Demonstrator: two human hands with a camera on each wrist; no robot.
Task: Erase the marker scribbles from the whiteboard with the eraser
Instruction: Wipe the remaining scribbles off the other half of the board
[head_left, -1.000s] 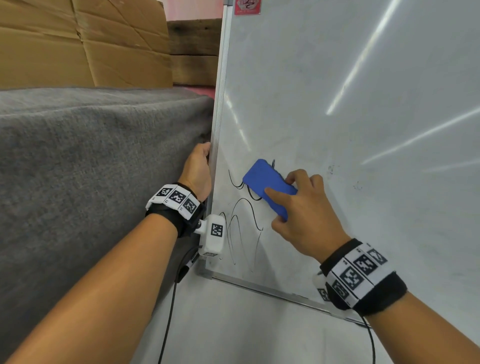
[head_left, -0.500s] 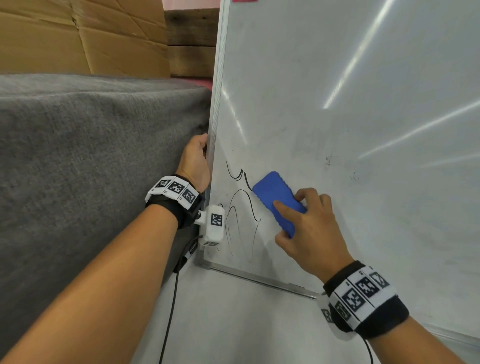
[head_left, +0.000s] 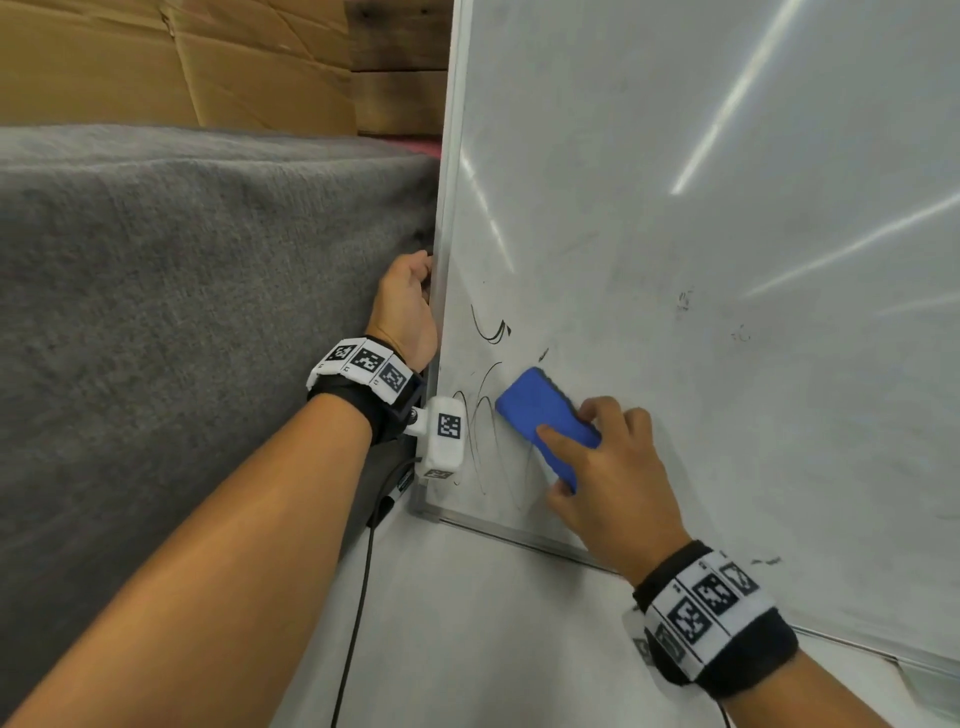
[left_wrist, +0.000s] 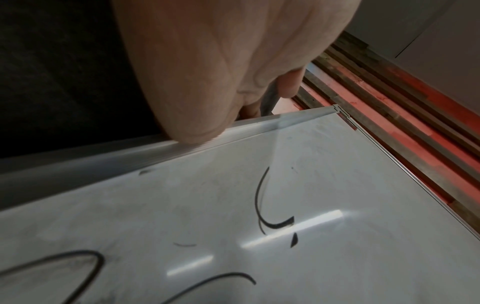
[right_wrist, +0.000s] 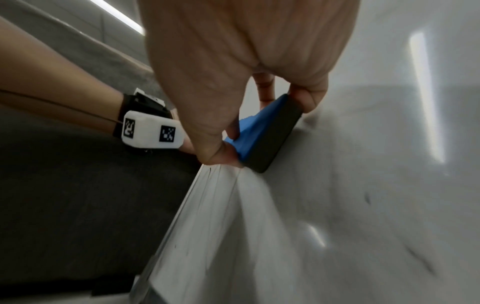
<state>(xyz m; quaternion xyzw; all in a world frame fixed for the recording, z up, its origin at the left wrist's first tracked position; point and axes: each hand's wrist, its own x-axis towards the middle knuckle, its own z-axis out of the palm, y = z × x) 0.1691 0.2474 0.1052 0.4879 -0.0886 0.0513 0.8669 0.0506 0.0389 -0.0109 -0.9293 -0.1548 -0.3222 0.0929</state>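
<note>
A whiteboard (head_left: 701, 218) stands upright on the floor, leaning by a grey covered block. Black marker scribbles (head_left: 488, 447) loop near its lower left corner, with a short hooked stroke (head_left: 491, 332) above them. My right hand (head_left: 608, 478) grips a blue eraser (head_left: 545, 415) with a dark felt face (right_wrist: 275, 133), pressed flat on the board at the right side of the loops. My left hand (head_left: 408, 306) grips the board's metal left frame (head_left: 447, 234), fingers curled behind the edge. The left wrist view shows the strokes (left_wrist: 262, 203) close up.
A grey fabric-covered block (head_left: 182, 312) fills the left. Cardboard (head_left: 156, 62) and wooden planks (head_left: 395, 52) stand behind it. Pale floor (head_left: 467, 623) lies below the board's bottom frame (head_left: 519, 535). A black cable (head_left: 358, 597) hangs from my left wrist.
My right hand has slid the eraser down the board from the upper stroke to the lower loops, wiping away part of the scribble. The left hand has kept its hold on the frame.
</note>
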